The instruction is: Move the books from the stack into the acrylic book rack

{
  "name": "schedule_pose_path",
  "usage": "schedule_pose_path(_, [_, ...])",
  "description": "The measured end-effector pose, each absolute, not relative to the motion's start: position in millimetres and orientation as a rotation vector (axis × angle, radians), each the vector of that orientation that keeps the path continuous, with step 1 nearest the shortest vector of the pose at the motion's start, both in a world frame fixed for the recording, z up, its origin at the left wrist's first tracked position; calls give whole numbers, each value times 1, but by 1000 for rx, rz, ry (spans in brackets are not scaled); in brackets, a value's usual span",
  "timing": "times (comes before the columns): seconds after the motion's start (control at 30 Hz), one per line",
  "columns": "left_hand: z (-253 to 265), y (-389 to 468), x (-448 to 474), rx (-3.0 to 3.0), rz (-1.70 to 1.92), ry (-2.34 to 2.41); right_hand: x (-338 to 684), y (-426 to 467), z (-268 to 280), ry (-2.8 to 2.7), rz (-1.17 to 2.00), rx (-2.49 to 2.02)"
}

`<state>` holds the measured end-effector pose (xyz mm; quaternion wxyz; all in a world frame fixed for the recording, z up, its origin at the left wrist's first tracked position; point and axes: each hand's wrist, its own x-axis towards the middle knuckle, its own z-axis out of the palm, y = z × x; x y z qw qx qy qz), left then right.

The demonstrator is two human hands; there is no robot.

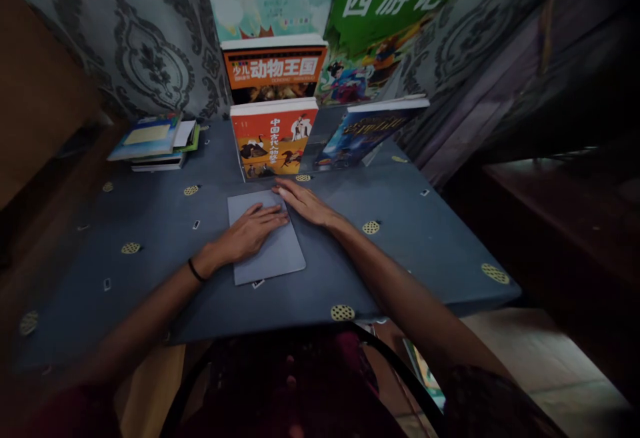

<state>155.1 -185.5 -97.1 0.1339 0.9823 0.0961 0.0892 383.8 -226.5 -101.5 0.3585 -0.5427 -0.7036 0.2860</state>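
Clothing [290,385] at six o'clock fronts the pineapple-print tablecloth [160,218], patterned wall [155,58] at ten, left hand [253,231] and right hand [306,205] loose-fingered against a grey notebook [277,256].

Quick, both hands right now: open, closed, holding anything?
Left hand: open, flat on the gray notebook, not gripping.
Right hand: open, at its far right corner; touch unclear.

Dim, muted light, right side nearly black — edges stretched and blurred, floor [550,351] paler.
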Motion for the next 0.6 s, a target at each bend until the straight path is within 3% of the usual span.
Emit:
schedule_pose_path(0.43, [-75, -256, 134, 2639, 57, -32, 381, -229, -99, -1861, 668, -1394])
schedule_pose_path(0.6, [-76, -252, 130, 2569, 151, 34, 378, -229, -103, -1887, 608, -1433])
